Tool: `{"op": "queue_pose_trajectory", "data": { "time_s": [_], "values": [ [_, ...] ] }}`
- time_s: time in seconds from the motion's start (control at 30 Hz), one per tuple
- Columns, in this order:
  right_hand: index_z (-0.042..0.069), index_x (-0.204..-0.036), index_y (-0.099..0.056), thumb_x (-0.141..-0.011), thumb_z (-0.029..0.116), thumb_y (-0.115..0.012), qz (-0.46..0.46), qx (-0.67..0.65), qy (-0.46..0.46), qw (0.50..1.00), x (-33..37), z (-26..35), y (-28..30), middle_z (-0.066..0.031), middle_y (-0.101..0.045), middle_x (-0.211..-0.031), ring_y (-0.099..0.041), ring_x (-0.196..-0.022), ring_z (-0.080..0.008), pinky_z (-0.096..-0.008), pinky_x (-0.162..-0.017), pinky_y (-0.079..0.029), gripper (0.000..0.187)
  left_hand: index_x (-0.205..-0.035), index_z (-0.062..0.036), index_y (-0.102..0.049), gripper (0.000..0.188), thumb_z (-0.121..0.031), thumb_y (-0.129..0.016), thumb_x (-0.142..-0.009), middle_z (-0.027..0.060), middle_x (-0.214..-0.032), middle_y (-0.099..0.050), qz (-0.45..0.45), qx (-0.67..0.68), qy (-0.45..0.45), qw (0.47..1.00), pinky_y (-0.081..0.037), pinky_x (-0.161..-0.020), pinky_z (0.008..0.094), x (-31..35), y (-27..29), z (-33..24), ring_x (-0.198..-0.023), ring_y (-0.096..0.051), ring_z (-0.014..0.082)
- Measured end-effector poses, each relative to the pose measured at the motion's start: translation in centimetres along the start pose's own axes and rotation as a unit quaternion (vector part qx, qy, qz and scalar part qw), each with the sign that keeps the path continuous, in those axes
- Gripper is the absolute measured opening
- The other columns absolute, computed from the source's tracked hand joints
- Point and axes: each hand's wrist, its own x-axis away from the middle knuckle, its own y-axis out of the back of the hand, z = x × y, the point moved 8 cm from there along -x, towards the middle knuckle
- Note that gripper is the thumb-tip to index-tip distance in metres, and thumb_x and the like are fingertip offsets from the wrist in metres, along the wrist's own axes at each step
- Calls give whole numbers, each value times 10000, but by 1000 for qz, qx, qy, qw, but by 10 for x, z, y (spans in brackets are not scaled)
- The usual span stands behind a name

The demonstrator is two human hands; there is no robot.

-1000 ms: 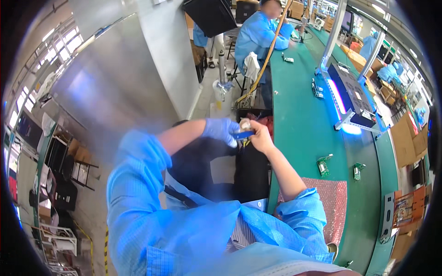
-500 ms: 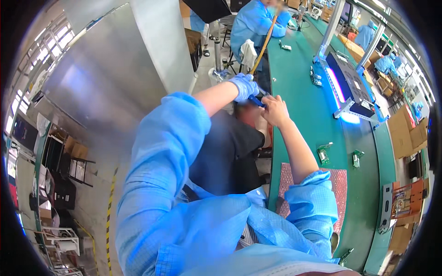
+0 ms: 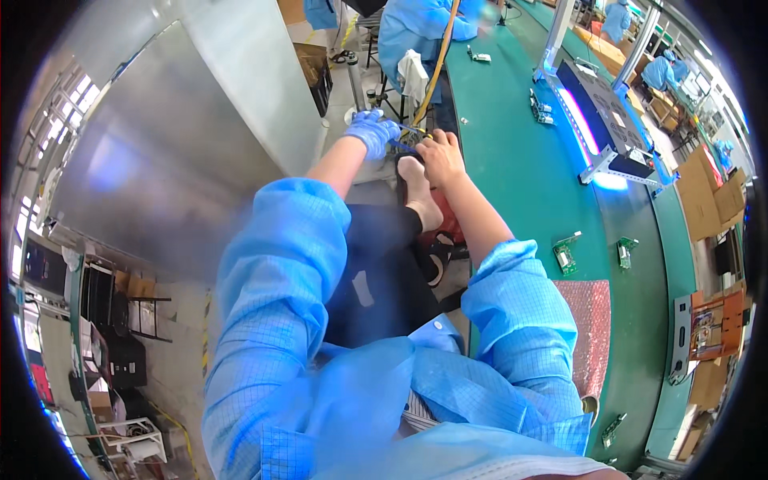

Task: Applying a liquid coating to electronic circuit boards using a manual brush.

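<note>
My left hand [image 3: 372, 134], in a light blue glove, is stretched forward beyond my knees with its fingers closed at one end of a slim blue-handled tool [image 3: 406, 148]. Its kind is too small to tell. Just right of it my bare right hand [image 3: 442, 158] has its fingers curled at the tool's other end, beside a small dark and yellow piece. What its fingertips grip is hidden. Both hands are over the gap left of the green bench [image 3: 512, 160]. Below them shows my raised foot in a pale sock [image 3: 418, 192].
A yellow-brown hose [image 3: 442, 60] hangs beyond my hands. On the bench are green circuit boards [image 3: 566, 254], pink bubble wrap [image 3: 588, 328] and a black unit with a bright light strip [image 3: 604, 116]. A metal cabinet [image 3: 160, 136] stands left. A co-worker in blue [image 3: 416, 36] sits ahead.
Both hands have moved up and left in the picture, and a little apart. The foot under them shows more fully. The surroundings have shifted slightly with my head.
</note>
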Motion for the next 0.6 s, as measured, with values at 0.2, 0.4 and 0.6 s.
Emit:
{"op": "queue_pose_trajectory", "data": {
  "time_s": [0.2,0.4,0.6],
  "values": [
    [87,-965,-517,-662,140,-598,119,-111,-124,979,9,-13,-90,-69,-524,-1083,-467,-1017,-310,-426,-812,-413,318,-1198,-223,-486,417,-171,-495,-784,6,-1327,-404,-3,73,72,995,-206,-1049,421,-14,-54,-4,-1288,-281,288],
    [71,-1040,-513,-684,172,-586,196,-227,-282,911,32,-38,-130,-161,-559,-1089,-520,-1017,-354,-439,-850,-431,378,-1140,-207,-544,361,-228,-524,-780,35,-1268,-481,77,149,71,983,-274,-1010,426,-38,-92,-23,-1237,-369,286],
    [93,-1097,-548,-676,154,-557,247,-288,-374,846,100,-35,-197,-201,-592,-1030,-552,-1001,-339,-388,-852,-441,425,-1169,-216,-522,395,-229,-547,-775,14,-1270,-477,118,147,10,982,-307,-982,426,-52,-109,-58,-1182,-438,247]
  ]
}}
